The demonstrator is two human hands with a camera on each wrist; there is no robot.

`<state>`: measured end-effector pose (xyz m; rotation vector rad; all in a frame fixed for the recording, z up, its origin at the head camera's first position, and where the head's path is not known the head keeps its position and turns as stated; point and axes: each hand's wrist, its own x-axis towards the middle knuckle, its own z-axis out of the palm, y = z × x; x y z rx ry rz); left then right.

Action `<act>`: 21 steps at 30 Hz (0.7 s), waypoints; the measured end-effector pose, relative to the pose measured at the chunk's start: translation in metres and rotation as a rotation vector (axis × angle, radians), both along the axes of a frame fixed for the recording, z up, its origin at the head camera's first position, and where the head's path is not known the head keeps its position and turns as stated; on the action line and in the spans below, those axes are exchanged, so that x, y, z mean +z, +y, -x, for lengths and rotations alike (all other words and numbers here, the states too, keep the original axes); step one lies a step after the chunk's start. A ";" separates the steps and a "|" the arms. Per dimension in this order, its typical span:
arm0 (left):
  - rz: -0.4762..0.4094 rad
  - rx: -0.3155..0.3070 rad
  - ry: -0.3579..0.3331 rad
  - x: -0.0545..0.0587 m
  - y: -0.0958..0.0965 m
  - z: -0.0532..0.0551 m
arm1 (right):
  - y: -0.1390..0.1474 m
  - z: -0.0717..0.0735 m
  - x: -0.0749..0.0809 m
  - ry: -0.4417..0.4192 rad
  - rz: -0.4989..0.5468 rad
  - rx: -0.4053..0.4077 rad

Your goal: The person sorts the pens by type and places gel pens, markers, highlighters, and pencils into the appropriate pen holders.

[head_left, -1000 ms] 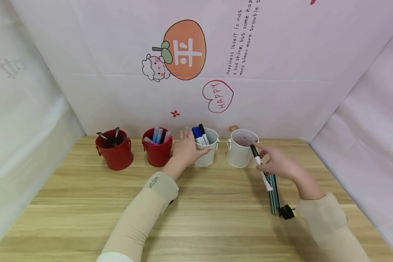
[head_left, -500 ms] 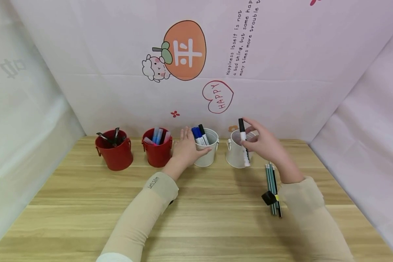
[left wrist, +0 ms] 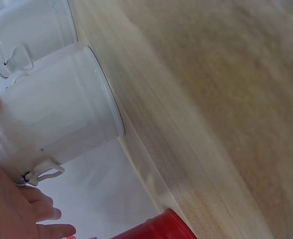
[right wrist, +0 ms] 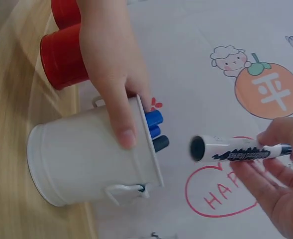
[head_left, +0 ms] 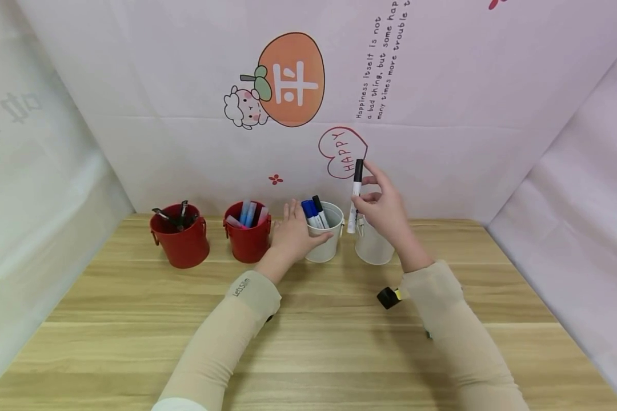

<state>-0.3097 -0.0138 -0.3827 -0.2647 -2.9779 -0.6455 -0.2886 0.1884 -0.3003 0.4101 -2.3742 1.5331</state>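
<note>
In the head view my right hand (head_left: 387, 206) pinches a black-capped white marker (head_left: 356, 197) between thumb and fingers, cap upward. The marker is in the air, its lower end between the two white buckets. My left hand (head_left: 291, 233) grips the left white bucket (head_left: 323, 251), thumb along its front and fingers by its left side. Blue-capped markers (head_left: 311, 212) and a black-capped one (head_left: 319, 206) stand in that bucket. The right wrist view shows the held marker's end (right wrist: 198, 148) just apart from the bucket's mouth.
A second white bucket (head_left: 374, 249) stands partly behind my right hand. To the left are a red bucket (head_left: 249, 245) with pastel-coloured pens and another red bucket (head_left: 187, 251) with dark brushes or pens. A printed cloth (head_left: 185, 154) hangs behind. My right forearm covers most of the pencils.
My right hand has carried the marker up and left, from beside the right white bucket to near the left one. My left hand has stayed on its bucket.
</note>
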 end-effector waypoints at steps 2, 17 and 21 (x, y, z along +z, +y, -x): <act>0.008 0.003 -0.005 0.000 0.000 0.000 | -0.006 0.005 -0.004 0.036 0.043 0.001; 0.005 0.005 -0.010 0.002 0.000 -0.001 | -0.034 0.039 -0.033 0.052 0.180 -0.034; 0.006 0.007 -0.016 0.002 0.000 0.000 | -0.039 0.043 -0.039 0.043 0.116 -0.065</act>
